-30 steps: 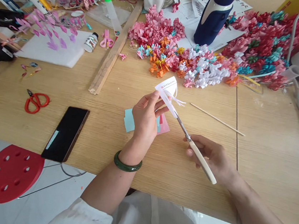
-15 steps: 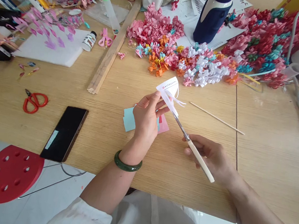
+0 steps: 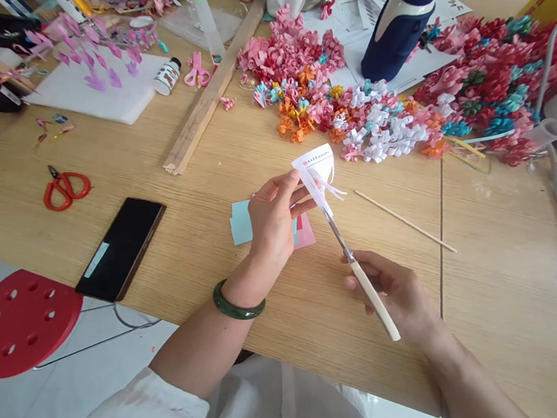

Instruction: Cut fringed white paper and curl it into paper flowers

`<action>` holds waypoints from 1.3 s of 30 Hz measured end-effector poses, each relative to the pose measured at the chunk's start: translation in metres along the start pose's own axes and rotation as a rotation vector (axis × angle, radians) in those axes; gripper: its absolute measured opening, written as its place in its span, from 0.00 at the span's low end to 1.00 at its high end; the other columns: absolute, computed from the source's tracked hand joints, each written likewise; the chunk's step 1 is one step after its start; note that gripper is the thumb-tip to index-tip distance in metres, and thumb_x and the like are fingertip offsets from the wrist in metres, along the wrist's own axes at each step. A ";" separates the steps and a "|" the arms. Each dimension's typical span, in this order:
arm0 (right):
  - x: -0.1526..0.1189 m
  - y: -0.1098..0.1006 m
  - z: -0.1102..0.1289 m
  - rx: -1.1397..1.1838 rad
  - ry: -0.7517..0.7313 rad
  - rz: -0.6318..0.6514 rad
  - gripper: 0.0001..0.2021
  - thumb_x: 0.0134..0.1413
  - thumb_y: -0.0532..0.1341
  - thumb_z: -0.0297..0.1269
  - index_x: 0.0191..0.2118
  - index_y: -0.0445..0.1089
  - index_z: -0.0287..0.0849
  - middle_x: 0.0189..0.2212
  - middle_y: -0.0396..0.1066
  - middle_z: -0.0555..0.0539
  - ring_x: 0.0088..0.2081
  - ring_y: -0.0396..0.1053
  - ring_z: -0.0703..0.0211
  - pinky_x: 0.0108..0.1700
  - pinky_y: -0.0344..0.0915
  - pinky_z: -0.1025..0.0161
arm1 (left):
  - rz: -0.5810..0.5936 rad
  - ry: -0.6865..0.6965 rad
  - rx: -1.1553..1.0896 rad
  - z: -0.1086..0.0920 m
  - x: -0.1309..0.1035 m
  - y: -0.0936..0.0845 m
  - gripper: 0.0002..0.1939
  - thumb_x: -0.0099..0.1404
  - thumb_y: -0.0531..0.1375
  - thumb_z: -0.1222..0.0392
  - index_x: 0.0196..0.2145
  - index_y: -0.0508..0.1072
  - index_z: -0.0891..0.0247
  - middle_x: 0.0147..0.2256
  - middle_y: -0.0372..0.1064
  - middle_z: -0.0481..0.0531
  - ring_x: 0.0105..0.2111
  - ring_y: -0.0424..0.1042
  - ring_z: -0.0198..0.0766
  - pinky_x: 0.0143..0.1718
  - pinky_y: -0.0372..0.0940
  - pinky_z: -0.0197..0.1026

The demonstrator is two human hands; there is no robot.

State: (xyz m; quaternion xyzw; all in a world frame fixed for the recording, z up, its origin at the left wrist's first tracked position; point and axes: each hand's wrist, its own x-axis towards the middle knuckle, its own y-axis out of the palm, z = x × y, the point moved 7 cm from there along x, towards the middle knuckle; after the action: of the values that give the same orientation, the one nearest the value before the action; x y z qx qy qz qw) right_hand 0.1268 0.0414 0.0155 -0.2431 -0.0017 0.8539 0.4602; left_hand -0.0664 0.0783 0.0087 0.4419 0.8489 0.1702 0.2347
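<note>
Since a second ago, the scissors (image 3: 376,302) have edged slightly toward the white paper (image 3: 313,156); the hands have barely shifted. The left hand (image 3: 275,219) pinches the paper between thumb and fingers, above the table (image 3: 387,181), with thin cut strips hanging from its right side. The right hand (image 3: 392,290) grips the scissors by the pale handles, their blades reaching the paper's lower edge. Blue card (image 3: 240,223) and pink card (image 3: 306,234) lie partly hidden behind the left hand; a thin stick (image 3: 405,221) lies to the right.
</note>
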 end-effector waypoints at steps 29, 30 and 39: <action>0.001 0.001 -0.001 -0.016 -0.011 -0.021 0.30 0.48 0.66 0.62 0.43 0.72 0.37 0.22 0.62 0.52 0.23 0.56 0.65 0.21 0.59 0.65 | 0.003 -0.021 0.044 0.003 0.000 0.000 0.18 0.54 0.70 0.45 0.32 0.73 0.62 0.36 0.79 0.53 0.39 0.80 0.42 0.35 0.74 0.38; 0.000 0.001 -0.001 -0.016 -0.008 -0.019 0.30 0.48 0.66 0.62 0.43 0.72 0.37 0.22 0.62 0.51 0.23 0.57 0.65 0.21 0.59 0.65 | 0.001 -0.023 0.043 0.004 0.000 0.000 0.18 0.54 0.70 0.46 0.32 0.73 0.62 0.36 0.79 0.53 0.39 0.80 0.42 0.35 0.74 0.38; -0.002 0.000 0.000 0.002 -0.029 -0.014 0.24 0.52 0.65 0.57 0.41 0.72 0.38 0.22 0.60 0.53 0.24 0.56 0.65 0.22 0.59 0.66 | 0.011 -0.038 0.063 0.010 0.000 0.000 0.16 0.54 0.70 0.48 0.33 0.74 0.62 0.34 0.79 0.52 0.36 0.80 0.40 0.39 0.74 0.40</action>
State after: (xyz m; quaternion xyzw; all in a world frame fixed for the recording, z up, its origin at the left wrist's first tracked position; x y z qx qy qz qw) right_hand 0.1280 0.0404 0.0160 -0.2303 -0.0093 0.8541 0.4662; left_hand -0.0614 0.0789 0.0002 0.4569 0.8468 0.1362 0.2360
